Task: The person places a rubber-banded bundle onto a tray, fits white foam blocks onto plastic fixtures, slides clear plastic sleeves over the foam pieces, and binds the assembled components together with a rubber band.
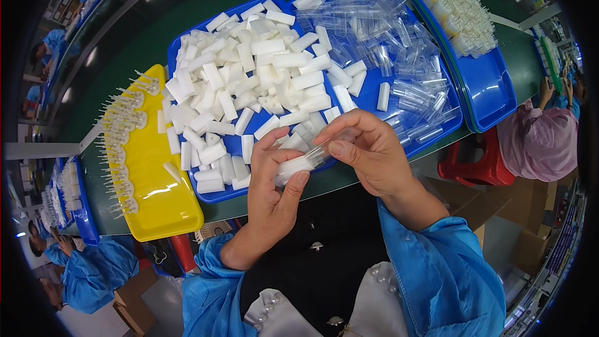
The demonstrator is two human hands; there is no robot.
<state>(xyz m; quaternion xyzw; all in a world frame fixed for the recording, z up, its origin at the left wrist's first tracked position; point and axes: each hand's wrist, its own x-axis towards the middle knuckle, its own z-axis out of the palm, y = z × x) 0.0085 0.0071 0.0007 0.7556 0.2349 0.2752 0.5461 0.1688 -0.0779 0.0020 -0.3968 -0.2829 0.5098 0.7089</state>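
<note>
A white oblong block (292,167) is held in the left hand (269,198), which is partly closed: the block is gripped between the thumb, laid along its lower side, and the curled fingers above and behind it. The block lies across the fingertips, with its right end pointed toward the right hand (379,157). A clear plastic tube (318,156) is pinched between the thumb and forefinger of the right hand, with the remaining fingers loosely bent. The tube is located at the right-hand fingertips, between the two hands, and its left end is met by the right end of the block; whether the block is seated inside the tube cannot be told. Both parts are held above the near edge of a blue tray (218,198), in which loose white blocks (268,56) are heaped. Clear tubes (384,25) are piled in a second blue tray (368,97), set beyond and to the right of the right hand. To the left of the left hand, a yellow tray (156,181) is placed, with white stemmed parts (123,143) lined along its left side. All three trays are supported on a green table (143,47).
</note>
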